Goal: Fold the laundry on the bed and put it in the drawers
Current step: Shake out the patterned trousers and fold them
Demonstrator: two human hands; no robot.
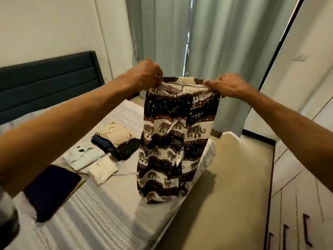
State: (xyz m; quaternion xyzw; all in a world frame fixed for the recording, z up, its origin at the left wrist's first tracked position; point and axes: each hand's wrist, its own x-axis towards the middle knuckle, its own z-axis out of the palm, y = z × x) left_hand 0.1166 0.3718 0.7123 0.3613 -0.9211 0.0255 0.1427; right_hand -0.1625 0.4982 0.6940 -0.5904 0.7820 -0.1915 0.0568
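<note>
Below both hands' grip, elephant-print trousers hang over bed.

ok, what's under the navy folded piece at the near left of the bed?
The navy folded garment lies on another flat piece, pale olive-beige, showing only as a thin edge along its right side. The rest of it is covered. Beneath both is the striped bedspread.

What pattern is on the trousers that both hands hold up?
Rows of elephants in dark and cream bands on the trousers, seen best in the head view.
</note>
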